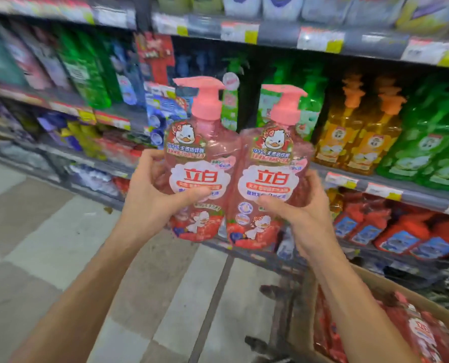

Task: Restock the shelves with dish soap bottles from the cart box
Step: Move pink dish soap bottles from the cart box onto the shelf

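I hold two pink dish soap bottles with pink pump tops upright, side by side, in front of the shelves. My left hand (156,195) grips the left pink bottle (199,163) around its lower half, thumb across the label. My right hand (300,213) grips the right pink bottle (273,179) the same way. The two bottles touch each other. Behind them runs the middle shelf (391,191) with a dark gap in the row. At bottom right is the cardboard cart box (370,284), holding more pink bottles (417,334) lying down.
Orange bottles (354,137) and green bottles (432,150) stand on the middle shelf to the right. Red pouches (401,231) fill the shelf below. Green and blue products line the shelves at left. Tiled floor (47,231) stretches at lower left. Part of a dark cart frame (278,292) shows beside the box.
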Demonstrator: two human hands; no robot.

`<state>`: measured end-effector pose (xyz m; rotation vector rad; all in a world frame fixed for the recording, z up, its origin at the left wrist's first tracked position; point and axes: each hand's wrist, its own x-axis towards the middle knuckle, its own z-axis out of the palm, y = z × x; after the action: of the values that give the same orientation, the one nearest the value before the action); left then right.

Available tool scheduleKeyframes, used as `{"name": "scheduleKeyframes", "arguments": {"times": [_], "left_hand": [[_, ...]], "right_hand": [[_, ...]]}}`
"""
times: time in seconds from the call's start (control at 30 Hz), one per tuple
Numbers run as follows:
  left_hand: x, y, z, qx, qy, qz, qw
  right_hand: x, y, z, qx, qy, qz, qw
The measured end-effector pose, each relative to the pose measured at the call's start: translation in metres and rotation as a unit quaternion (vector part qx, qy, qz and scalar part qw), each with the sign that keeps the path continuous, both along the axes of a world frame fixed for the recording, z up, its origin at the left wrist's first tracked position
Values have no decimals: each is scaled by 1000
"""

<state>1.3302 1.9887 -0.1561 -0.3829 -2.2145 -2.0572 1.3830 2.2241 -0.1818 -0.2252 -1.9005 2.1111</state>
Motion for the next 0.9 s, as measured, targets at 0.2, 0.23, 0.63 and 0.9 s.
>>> {"name": "scheduleKeyframes", "arguments": {"times": [0.2,0.23,0.63,0.9], "left_hand": [[-18,-69,30,17,34,71,997],[-21,-79,34,18,37,80,996],[-120,-203,58,48,77,174,981],[-248,-294,85,47,94,194,975]], "right_hand": [[-42,-63,42,50,47,39,997],[-50,-73,49,56,54,46,996],[-189,-212,66,13,100,113,988],[-336,-306,85,-10,118,147,982]]}}
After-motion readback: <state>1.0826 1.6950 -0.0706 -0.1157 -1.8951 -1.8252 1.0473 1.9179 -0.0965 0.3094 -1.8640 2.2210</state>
